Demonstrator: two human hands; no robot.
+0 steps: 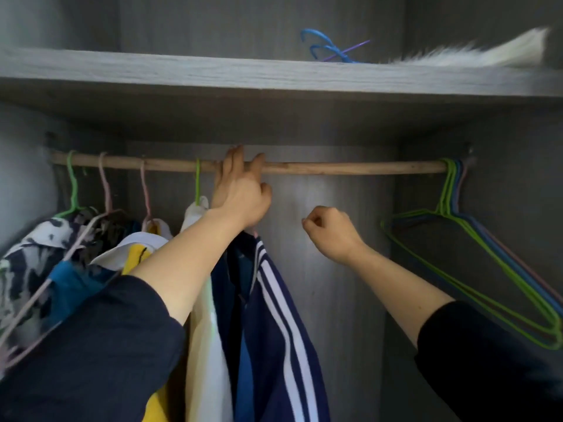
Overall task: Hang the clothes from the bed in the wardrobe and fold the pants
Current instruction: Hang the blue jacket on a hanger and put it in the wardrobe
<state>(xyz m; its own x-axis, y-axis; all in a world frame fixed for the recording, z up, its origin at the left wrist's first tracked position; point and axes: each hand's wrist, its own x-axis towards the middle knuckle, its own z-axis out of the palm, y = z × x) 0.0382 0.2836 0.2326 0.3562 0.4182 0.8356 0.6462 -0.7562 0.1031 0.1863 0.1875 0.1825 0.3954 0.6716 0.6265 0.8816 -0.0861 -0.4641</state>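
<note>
Left hand (240,196) lies with fingers stretched over the wooden rod (350,168); whether it pinches a hook I cannot tell. The navy striped jacket (274,315) hangs directly at its six o'clock. The right hand (332,233), at its four o'clock, is curled on nothing.

jacket (274,330) cut off below, white fur (487,54) blurred
</note>
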